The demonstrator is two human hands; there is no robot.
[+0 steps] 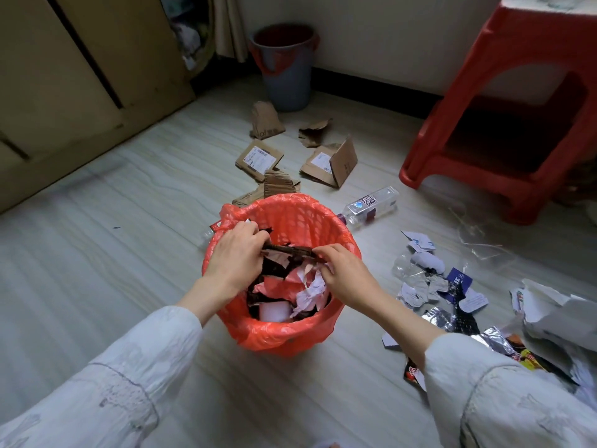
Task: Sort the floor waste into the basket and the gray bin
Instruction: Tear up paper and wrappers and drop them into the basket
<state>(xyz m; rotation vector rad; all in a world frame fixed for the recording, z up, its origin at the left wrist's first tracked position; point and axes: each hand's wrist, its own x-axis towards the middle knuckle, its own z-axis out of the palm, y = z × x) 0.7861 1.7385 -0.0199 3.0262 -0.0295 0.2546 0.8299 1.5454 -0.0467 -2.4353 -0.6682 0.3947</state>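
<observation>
Both hands are over the basket (226,211), which is lined with an orange bag and stands on the floor. The left hand (237,253) and the right hand (344,274) pinch the two ends of a dark wrapper (290,252) just above the scraps inside. To do this step well, I think it is best to lower the wrapper below the rim before the fingers open, so it does not catch the bag. The gray bin (284,67) stands far back by the wall, and cardboard pieces (258,160) lie before it.
</observation>
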